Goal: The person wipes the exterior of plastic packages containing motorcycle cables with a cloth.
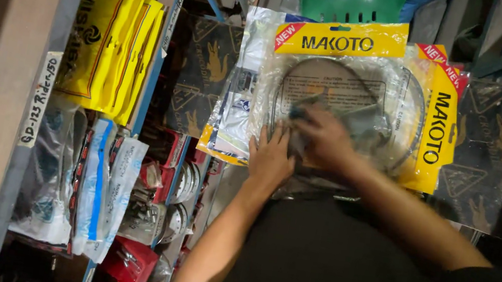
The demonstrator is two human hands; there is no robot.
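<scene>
Reaching up from the lower middle of the frame, both bare forearms converge on a clear plastic packet [334,90] with a yellow header card, which lies flat in the upper centre and holds a thin dark ring. The left hand [270,156] rests palm down, fingers together and pointing toward the top of the frame, pressing on the packet's lower left edge without closing around anything. The right hand [326,139] comes in from the lower right, its wrist bent and its fingers curled over the middle of the packet; it is blurred, so I cannot tell whether it pinches the plastic or only lies on it. A second, similar packet [436,124] peeks out beneath on the right, turned sideways. At the left of the frame, yellow packages [111,43] stand upright in a blue-edged shelf [150,87], with clear bags [106,195] of small parts below them.
</scene>
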